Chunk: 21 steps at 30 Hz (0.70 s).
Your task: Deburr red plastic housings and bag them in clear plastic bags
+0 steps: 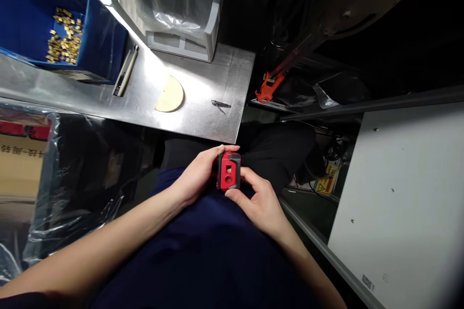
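Note:
A small red and grey device (228,172) with a little window on its face sits in front of my body, held by both hands. My left hand (197,176) wraps its left side, fingers curled over the top. My right hand (259,201) grips its right side, thumb pressed near the bottom edge. Both hands hover just below the steel bench's front edge (203,131), above my dark blue clothing.
On the steel bench lie small tweezers (220,104), a pale half-round disc (170,95) and a flat pen-like tool (125,71). A blue bin (97,34) holds several small brass parts (65,36). A grey frame with a plastic bag (174,2) stands behind. A white panel (406,193) lies at the right.

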Tool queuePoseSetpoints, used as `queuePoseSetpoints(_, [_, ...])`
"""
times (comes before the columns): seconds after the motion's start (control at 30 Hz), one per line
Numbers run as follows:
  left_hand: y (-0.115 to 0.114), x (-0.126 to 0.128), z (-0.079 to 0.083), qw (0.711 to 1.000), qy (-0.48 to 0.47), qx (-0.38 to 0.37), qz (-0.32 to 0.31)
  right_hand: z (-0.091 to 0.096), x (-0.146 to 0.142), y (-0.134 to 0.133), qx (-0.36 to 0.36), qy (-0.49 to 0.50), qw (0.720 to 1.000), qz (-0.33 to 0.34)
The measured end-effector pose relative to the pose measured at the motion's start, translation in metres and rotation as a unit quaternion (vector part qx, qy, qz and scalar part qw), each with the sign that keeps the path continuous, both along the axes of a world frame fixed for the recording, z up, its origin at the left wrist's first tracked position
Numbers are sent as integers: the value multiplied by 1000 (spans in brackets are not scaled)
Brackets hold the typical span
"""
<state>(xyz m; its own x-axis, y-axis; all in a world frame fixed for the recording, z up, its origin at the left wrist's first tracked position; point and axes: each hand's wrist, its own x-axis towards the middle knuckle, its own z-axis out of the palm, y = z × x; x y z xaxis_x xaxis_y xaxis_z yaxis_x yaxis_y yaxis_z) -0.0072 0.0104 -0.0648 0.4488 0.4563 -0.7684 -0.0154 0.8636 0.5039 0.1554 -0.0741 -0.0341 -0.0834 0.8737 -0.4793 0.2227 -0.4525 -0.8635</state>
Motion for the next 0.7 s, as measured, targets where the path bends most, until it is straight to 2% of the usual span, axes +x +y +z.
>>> queuePoseSetpoints(0.2, [-2, -3, -1, 998, -32, 16, 49, -2, -3, -2, 39, 21, 998, -47])
queuePoseSetpoints(0.43, [0, -1, 5, 988, -109, 82, 76, 7, -5, 6, 59, 19, 996, -66])
queuePoseSetpoints(0.6, [-2, 0, 5, 987, -128, 61, 82, 5, -7, 12, 74, 34, 994, -73])
queuePoseSetpoints(0.7, [-3, 0, 4, 986, -129, 39, 100, 3, -7, 14, 107, -11, 993, -47])
